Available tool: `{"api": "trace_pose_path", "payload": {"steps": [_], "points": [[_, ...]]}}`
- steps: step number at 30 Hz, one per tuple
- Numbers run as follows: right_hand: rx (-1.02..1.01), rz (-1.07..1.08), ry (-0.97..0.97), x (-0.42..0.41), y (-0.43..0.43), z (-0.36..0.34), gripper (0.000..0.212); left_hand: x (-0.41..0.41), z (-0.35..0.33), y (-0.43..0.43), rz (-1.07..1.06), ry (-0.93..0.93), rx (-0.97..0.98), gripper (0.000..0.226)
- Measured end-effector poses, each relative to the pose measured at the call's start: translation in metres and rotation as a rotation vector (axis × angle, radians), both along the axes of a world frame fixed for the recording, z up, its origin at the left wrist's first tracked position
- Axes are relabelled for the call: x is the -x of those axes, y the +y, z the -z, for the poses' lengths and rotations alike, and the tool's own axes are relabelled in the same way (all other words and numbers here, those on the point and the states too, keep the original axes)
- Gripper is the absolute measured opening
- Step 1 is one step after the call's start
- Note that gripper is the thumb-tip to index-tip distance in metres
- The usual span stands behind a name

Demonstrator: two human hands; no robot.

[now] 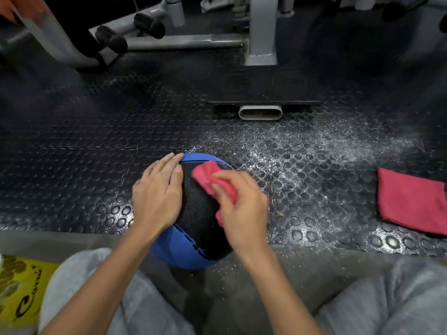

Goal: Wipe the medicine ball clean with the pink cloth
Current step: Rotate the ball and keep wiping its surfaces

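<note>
A black and blue medicine ball (pixel 198 213) sits on the studded rubber floor just in front of my knees. My left hand (pixel 157 197) rests flat on the ball's left side with straight fingers. My right hand (pixel 242 209) grips a crumpled pink cloth (pixel 208 177) and presses it against the ball's upper right surface. Part of the cloth is hidden under my fingers. The hand and cloth look slightly blurred.
A second pink cloth (pixel 411 201) lies folded on the floor at the right. White spray droplets speckle the black mat (pixel 302 153) beyond the ball. Grey gym machine frames (pixel 262 44) stand at the back. A yellow bag (pixel 19 288) sits by my left knee.
</note>
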State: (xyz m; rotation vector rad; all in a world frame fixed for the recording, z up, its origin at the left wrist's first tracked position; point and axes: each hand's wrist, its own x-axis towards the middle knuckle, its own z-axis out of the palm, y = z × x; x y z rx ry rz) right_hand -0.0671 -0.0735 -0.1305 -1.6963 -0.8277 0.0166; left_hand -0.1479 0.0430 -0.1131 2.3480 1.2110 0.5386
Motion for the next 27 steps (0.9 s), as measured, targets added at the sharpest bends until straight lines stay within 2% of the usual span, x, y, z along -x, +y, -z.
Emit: {"api": "trace_pose_path", "payload": {"steps": [2, 4, 6, 8, 9, 11, 13, 16, 17, 18, 19, 22, 23, 25, 27], "points": [[-0.004, -0.094, -0.214, 0.008, 0.011, -0.006, 0.014, 0.003, 0.001, 0.001, 0.03, 0.009, -0.009, 0.068], [-0.043, -0.11, -0.151, -0.002, 0.009, 0.003, 0.015, 0.006, 0.003, 0.002, 0.039, -0.008, -0.008, 0.07], [-0.055, -0.022, 0.196, -0.016, -0.003, 0.019, 0.015, 0.006, 0.005, 0.004, 0.04, -0.034, -0.019, 0.072], [0.039, 0.108, 0.584, -0.028, -0.013, 0.033, 0.017, 0.003, 0.006, 0.004, 0.054, -0.026, -0.045, 0.073], [0.125, 0.164, 0.651, -0.033, -0.016, 0.037, 0.015, 0.001, 0.006, 0.003, 0.064, -0.006, -0.061, 0.073], [0.196, 0.23, 0.568, -0.035, -0.019, 0.036, 0.013, -0.003, 0.005, -0.001, 0.09, 0.035, -0.094, 0.074], [0.121, 0.219, 0.314, -0.027, -0.015, 0.022, 0.013, -0.006, 0.003, -0.005, 0.112, 0.064, -0.119, 0.074], [0.051, 0.048, -0.122, -0.007, -0.003, -0.001, 0.014, -0.006, 0.002, -0.014, 0.153, 0.106, -0.155, 0.073], [0.049, 0.003, -0.215, -0.004, -0.002, -0.003, 0.015, -0.005, 0.002, -0.017, 0.163, 0.112, -0.158, 0.072], [0.036, -0.023, -0.224, -0.006, -0.003, 0.001, 0.016, -0.004, 0.002, -0.019, 0.166, 0.112, -0.159, 0.072], [0.008, -0.012, -0.144, -0.011, -0.007, 0.007, 0.015, -0.004, 0.002, -0.021, 0.164, 0.109, -0.16, 0.071], [0.002, 0.127, 0.405, -0.034, -0.026, 0.03, 0.015, -0.011, 0.001, -0.028, 0.174, 0.134, -0.188, 0.072], [0.058, 0.18, 0.503, -0.042, -0.03, 0.036, 0.012, -0.015, 0.0, -0.03, 0.186, 0.158, -0.205, 0.073], [0.142, 0.248, 0.503, -0.052, -0.036, 0.037, 0.01, -0.025, -0.001, -0.036, 0.206, 0.217, -0.234, 0.076], [0.106, 0.243, 0.352, -0.045, -0.034, 0.023, 0.011, -0.034, -0.002, -0.038, 0.223, 0.253, -0.249, 0.077]]}}
